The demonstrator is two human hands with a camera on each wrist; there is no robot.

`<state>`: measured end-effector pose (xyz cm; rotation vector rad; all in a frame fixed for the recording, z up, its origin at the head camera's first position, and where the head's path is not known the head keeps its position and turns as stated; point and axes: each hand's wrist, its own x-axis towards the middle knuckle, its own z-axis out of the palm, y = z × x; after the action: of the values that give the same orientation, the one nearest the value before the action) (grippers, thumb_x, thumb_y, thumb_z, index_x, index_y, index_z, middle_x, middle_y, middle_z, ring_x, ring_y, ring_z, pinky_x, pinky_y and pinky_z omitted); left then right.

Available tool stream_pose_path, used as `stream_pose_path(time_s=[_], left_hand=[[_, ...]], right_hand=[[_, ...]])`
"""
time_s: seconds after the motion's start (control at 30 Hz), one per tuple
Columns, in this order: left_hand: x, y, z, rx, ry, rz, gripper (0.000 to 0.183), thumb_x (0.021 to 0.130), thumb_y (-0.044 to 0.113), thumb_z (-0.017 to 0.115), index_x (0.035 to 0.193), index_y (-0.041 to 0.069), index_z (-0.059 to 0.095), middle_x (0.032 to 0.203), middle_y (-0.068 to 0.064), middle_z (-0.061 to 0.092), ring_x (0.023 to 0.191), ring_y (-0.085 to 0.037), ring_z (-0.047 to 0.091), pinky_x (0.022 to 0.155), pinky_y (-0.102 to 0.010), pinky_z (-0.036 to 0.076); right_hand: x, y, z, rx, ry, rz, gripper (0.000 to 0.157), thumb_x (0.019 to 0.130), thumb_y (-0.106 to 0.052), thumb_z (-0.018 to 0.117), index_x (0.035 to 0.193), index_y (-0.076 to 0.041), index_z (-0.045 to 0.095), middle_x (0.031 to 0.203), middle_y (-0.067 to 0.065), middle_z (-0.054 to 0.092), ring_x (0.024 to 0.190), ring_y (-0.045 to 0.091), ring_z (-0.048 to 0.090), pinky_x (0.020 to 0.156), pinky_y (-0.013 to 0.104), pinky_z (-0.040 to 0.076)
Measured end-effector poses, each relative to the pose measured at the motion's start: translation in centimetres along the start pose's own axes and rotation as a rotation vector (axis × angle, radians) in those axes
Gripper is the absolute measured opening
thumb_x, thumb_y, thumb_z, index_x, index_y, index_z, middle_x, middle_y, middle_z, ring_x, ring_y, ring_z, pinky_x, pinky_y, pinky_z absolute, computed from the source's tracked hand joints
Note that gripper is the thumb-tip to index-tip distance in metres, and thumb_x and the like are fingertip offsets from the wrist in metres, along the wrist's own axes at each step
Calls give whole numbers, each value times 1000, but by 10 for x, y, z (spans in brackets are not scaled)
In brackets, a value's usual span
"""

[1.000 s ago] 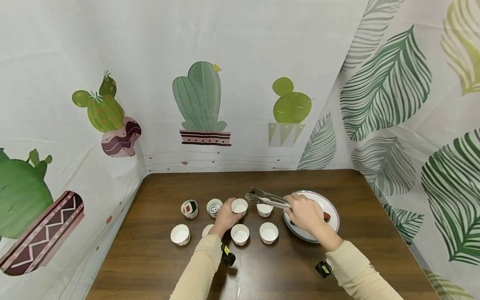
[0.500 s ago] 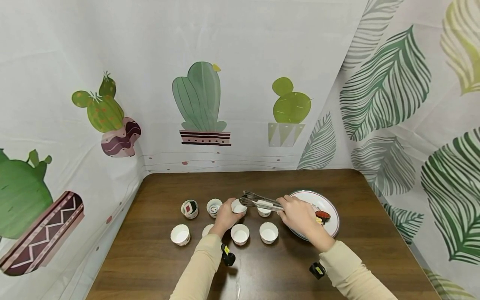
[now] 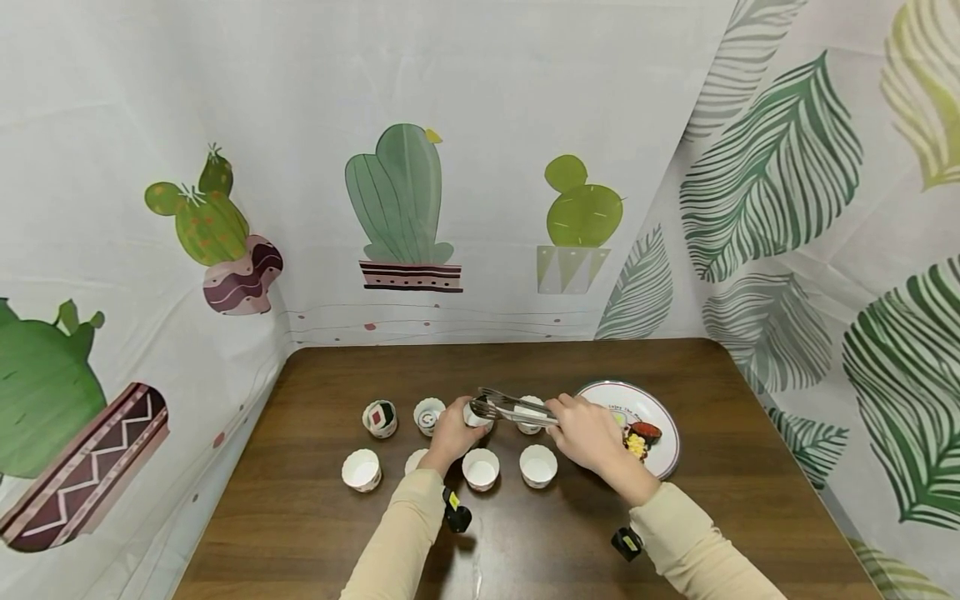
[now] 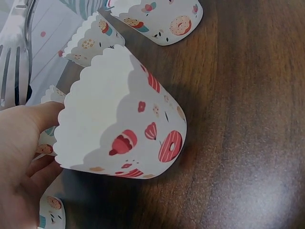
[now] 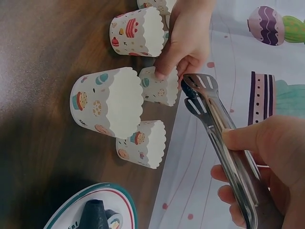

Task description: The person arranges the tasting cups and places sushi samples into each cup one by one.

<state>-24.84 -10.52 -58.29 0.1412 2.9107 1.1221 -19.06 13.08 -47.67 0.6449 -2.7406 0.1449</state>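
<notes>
My left hand (image 3: 450, 432) grips the side of a paper baking cup (image 5: 159, 90) in the back row. Metal tongs (image 5: 248, 188) are held in my right hand (image 3: 588, 432), thumb on one arm and fingers round the other. Their tips pinch a small dark piece (image 5: 188, 89), partly hidden, over the mouth of the gripped cup. In the left wrist view, a scalloped cup with red treat prints (image 4: 138, 129) stands close beside the left hand. Two back-row cups on the left hold toy-like sushi pieces: a red, white and black one (image 3: 380, 417) and a white ringed one (image 3: 429, 418).
Several white cups, such as the front right cup (image 3: 537, 467) and front left cup (image 3: 362, 470), stand in two rows on the wooden table (image 3: 540, 558). A round plate (image 3: 663, 417) at the right bears a red-topped sushi (image 3: 647, 431) and a yellow-topped piece (image 3: 636, 447).
My right hand has moved left from over the plate, bringing the tongs' tips over the gripped cup. More of the plate's sushi shows. The left hand keeps its place.
</notes>
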Motion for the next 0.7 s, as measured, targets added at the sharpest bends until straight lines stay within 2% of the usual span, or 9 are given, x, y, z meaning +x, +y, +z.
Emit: stream_pose_path(time_s=[0.7], left_hand=[[-2, 1, -1, -15, 14, 3, 64, 75, 25, 75, 128, 2, 48, 124, -18, 56, 113, -33, 53, 91, -45, 44]], right_hand=[[-2, 0, 6, -6, 71, -24, 29, 72, -23, 71, 98, -11, 66, 80, 3, 60, 69, 22, 60, 48, 36, 45]])
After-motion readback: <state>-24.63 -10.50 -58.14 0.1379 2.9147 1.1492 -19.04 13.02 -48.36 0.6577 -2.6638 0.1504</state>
